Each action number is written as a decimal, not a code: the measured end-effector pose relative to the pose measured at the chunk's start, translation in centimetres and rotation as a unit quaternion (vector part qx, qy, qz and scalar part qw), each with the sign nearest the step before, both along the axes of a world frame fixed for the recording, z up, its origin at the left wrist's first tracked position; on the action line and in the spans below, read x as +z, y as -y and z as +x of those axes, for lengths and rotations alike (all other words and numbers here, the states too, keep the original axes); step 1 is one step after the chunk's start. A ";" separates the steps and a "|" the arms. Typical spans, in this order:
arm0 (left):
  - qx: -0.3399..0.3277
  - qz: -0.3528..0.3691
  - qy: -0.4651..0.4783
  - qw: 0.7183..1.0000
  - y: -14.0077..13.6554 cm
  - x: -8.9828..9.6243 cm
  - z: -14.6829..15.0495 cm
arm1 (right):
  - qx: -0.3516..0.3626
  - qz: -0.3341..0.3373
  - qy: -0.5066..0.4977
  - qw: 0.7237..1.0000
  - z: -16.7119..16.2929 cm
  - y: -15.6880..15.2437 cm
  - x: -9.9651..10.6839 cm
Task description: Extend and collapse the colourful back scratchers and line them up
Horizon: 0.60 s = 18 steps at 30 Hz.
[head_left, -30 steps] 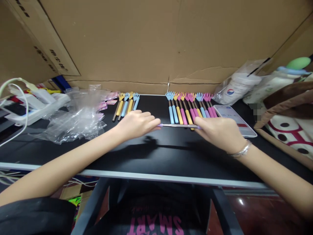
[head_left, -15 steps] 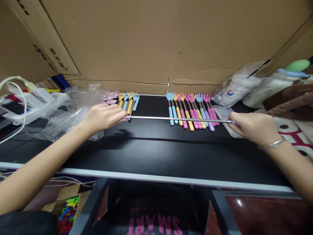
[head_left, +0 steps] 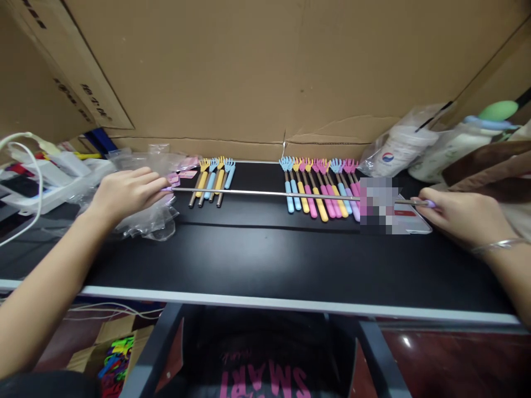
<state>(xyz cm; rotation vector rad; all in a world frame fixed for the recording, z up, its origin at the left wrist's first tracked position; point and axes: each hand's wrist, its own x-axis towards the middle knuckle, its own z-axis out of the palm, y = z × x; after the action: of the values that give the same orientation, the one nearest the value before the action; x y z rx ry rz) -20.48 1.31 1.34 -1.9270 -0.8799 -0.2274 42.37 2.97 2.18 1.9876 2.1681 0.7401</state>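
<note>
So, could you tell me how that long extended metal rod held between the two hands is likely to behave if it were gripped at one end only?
The rod looks very thin for its length, so it would probably sag or wobble at the free end. Left hand and right hand each pinch an end, suggesting it is light. Being round, it may roll on the smooth black table.

Both forearms enter from the lower corners of the frame and spread wide apart. The left hand (head_left: 124, 193) lies at centre left, palm down, knuckles up, fingers extended rightward and drawn together at the tips in a pinch. The right hand (head_left: 464, 218) lies at centre right, back of the hand up, fingers pointing leftward, thumb and forefinger closed in a pinch. Its wrist carries a thin silver bangle (head_left: 495, 246).
</note>
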 end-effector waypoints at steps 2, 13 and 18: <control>0.011 -0.009 -0.003 1.000 0.0 -0.1 -0.1 | -0.009 -0.003 -0.001 1.000 -0.4 -0.1 0.0; 0.007 -0.031 0.021 0.999 0.3 0.0 0.5 | -0.053 0.017 -0.024 0.998 -0.1 -0.1 -0.2; 0.002 -0.033 0.040 0.999 0.5 0.0 0.5 | -0.099 0.030 -0.013 0.995 -0.1 0.1 0.2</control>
<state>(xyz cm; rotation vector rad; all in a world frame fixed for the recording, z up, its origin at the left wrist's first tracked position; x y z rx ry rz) -20.01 0.81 1.39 -1.9882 -0.9545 -0.2791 42.22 2.92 2.39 2.2134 1.9455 0.7593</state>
